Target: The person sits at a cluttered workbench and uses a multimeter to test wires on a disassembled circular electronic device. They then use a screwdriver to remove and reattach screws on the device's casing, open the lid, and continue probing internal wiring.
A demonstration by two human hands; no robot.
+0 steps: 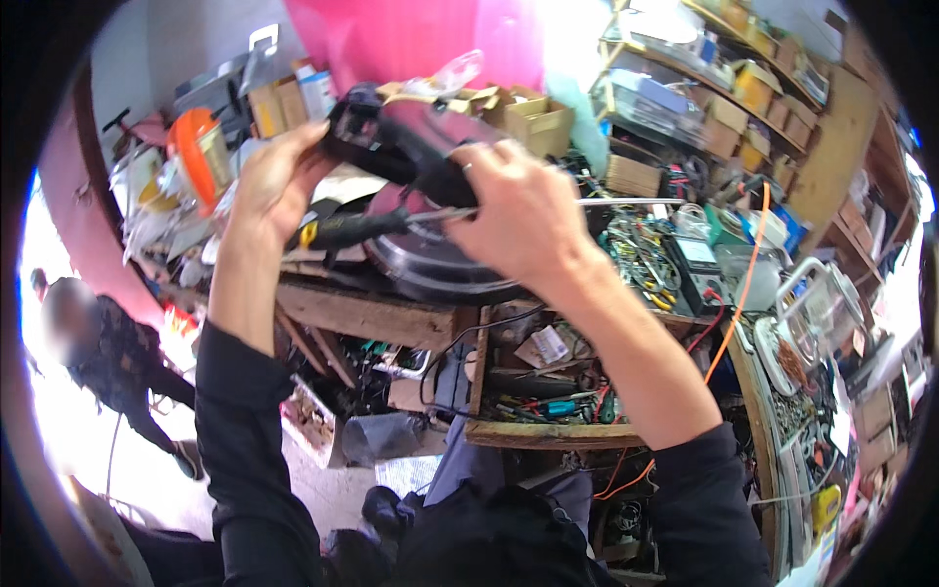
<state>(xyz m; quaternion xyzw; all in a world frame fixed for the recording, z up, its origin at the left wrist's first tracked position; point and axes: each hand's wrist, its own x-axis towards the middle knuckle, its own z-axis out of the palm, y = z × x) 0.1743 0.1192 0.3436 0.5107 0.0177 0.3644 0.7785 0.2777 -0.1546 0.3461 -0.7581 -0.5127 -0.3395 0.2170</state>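
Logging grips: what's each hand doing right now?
Left hand: holding the black part.
Right hand: closed on the same part; grip on screwdriver unclear.

The round machine (430,264) is black and dark grey, with a plum-tinted face. Across it, the screwdriver (342,232) has a silvery shaft and a black handle marked yellow. Behind the machine, the sheet (421,39) is vivid pink and the box (538,125) tan; right of it, the cable (746,284) is orange. Below it, the desk (362,311) is brown.
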